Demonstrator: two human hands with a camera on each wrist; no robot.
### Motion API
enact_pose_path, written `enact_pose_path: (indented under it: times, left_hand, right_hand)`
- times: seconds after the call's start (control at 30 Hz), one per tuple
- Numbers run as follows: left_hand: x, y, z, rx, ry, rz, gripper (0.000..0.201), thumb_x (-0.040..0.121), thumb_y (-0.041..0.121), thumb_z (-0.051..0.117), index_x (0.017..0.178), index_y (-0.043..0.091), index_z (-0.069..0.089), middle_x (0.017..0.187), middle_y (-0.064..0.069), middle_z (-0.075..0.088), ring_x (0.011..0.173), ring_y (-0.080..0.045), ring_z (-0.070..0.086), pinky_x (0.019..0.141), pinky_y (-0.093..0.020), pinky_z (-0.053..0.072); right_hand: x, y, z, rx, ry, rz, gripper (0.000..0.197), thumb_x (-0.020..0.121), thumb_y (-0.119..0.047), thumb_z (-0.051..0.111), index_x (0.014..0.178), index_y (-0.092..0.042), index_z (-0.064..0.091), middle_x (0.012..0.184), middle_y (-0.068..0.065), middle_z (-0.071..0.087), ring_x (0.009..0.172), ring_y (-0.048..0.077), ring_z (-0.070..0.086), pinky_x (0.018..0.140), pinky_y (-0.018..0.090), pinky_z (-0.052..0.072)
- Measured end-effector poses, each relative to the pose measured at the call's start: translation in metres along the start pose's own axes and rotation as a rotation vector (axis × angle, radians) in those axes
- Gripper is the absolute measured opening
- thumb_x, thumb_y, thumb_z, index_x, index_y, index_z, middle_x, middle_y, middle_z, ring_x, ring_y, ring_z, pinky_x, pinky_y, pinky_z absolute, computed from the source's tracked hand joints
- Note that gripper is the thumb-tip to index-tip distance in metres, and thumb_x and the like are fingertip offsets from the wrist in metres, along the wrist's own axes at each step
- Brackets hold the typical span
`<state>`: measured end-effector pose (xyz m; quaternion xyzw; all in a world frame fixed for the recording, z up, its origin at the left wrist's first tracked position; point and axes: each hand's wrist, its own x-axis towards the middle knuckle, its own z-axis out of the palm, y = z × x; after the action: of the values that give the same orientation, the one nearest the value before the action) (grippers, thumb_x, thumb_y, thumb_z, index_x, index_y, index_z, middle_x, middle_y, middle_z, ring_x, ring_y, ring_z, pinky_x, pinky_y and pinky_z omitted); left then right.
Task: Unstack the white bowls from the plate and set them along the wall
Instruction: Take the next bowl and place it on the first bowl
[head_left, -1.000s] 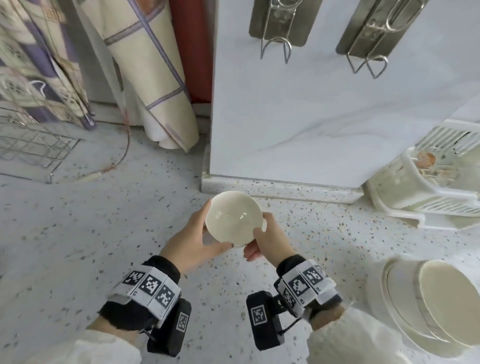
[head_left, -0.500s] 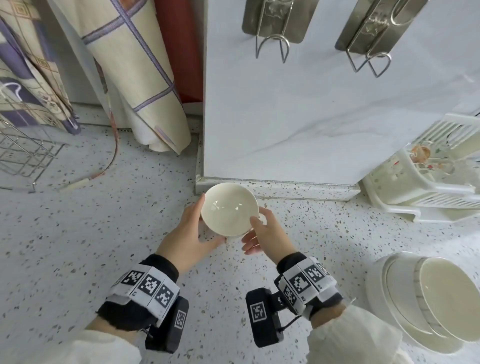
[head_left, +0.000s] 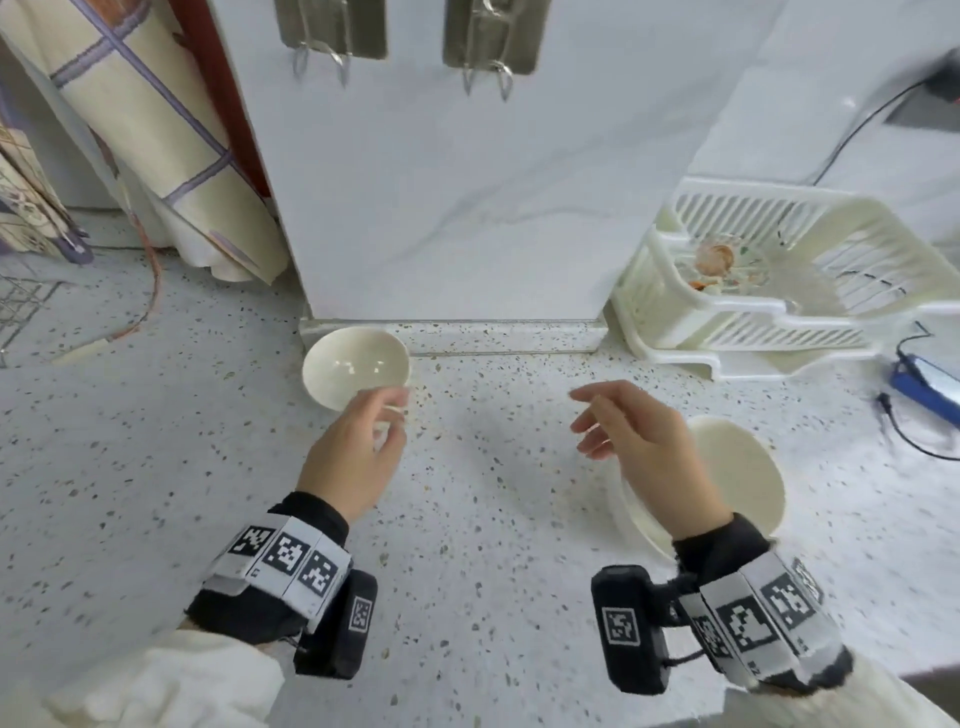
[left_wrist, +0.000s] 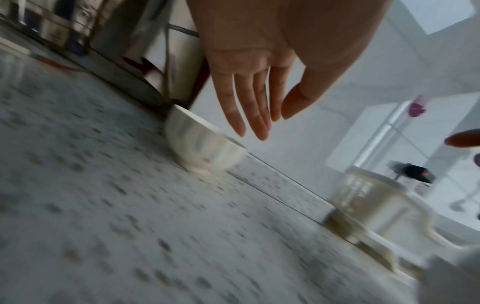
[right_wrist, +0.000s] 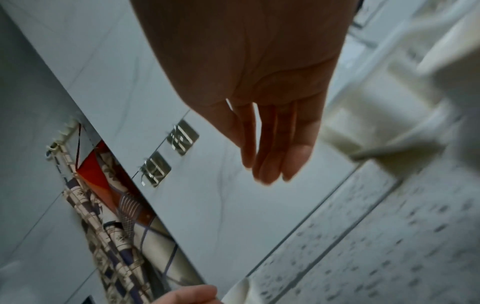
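Observation:
A white bowl (head_left: 353, 366) stands upright on the speckled counter, against the low ledge at the foot of the white wall (head_left: 467, 208). In the left wrist view the same bowl (left_wrist: 200, 148) sits free on the counter. My left hand (head_left: 384, 415) hovers just in front of it, fingers straight, holding nothing. My right hand (head_left: 597, 415) is open in the air over the counter, left of the plate (head_left: 628, 514) that carries a white bowl (head_left: 737, 478). My right forearm hides part of that stack.
A white plastic dish rack (head_left: 779, 280) stands by the wall at the right. A blue device with cables (head_left: 924, 384) lies at the far right. Patterned cloth (head_left: 156, 130) hangs at the back left, beside a wire rack (head_left: 21, 312). Metal hooks (head_left: 332, 47) hang on the wall.
Both hands let go of the white bowl, which now stands by the wall. The left hand drew back a little; the right hand moved right, over the plate stack. The head view shifted right.

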<state>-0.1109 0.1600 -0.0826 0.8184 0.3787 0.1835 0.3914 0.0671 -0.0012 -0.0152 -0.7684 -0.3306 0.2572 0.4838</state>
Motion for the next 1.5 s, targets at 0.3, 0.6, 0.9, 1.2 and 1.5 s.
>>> enact_pose_path:
  times: [0.3, 0.6, 0.9, 1.2, 1.5]
  left_hand:
    - [-0.040, 0.089, 0.118, -0.061, -0.217, 0.054, 0.029, 0.092, 0.021, 0.041, 0.120, 0.023, 0.050, 0.117, 0.009, 0.061, 0.098, -0.004, 0.057, 0.088, -0.031, 0.051]
    - [-0.053, 0.122, 0.167, -0.048, -0.216, 0.007, 0.043, 0.092, 0.021, 0.042, 0.135, 0.023, 0.035, 0.137, 0.000, 0.050, 0.113, -0.014, 0.055, 0.094, -0.036, 0.050]
    - [-0.053, 0.123, 0.164, -0.033, -0.194, -0.055, 0.042, 0.092, 0.020, 0.043, 0.133, 0.026, 0.039, 0.128, 0.001, 0.058, 0.107, -0.014, 0.057, 0.094, -0.036, 0.050]
    - [-0.049, 0.101, 0.136, -0.063, -0.261, -0.105, 0.029, 0.093, 0.024, 0.039, 0.117, 0.024, 0.056, 0.111, 0.003, 0.070, 0.101, -0.012, 0.063, 0.093, -0.039, 0.050]
    - [-0.037, 0.031, 0.040, -0.143, -0.007, -0.171, 0.026, 0.092, 0.024, 0.042, 0.113, 0.023, 0.057, 0.108, 0.004, 0.068, 0.101, -0.012, 0.060, 0.095, -0.037, 0.048]
  right_hand:
    - [-0.032, 0.073, -0.107, -0.483, 0.417, 0.049, 0.026, 0.087, -0.021, 0.051, 0.110, -0.010, 0.053, 0.102, 0.007, 0.047, 0.083, 0.025, 0.054, 0.075, 0.035, 0.045]
    - [-0.040, 0.103, -0.129, -0.367, 0.045, 0.257, 0.034, 0.091, -0.019, 0.039, 0.123, -0.008, 0.045, 0.056, 0.002, 0.060, 0.047, 0.014, 0.053, 0.047, 0.021, 0.040]
    - [-0.040, 0.101, -0.133, -0.360, 0.114, 0.165, 0.036, 0.089, -0.010, 0.036, 0.125, -0.010, 0.043, 0.050, 0.000, 0.059, 0.038, 0.014, 0.049, 0.048, 0.024, 0.041]
    - [-0.032, 0.044, -0.118, -0.170, 0.119, 0.053, 0.026, 0.088, -0.009, 0.038, 0.109, -0.023, 0.046, 0.047, 0.004, 0.059, 0.035, 0.013, 0.048, 0.045, 0.027, 0.041]
    - [0.004, 0.008, -0.001, -0.063, -0.079, 0.087, 0.034, 0.090, -0.008, 0.037, 0.123, -0.011, 0.046, 0.050, 0.007, 0.059, 0.030, 0.008, 0.046, 0.034, 0.014, 0.036]
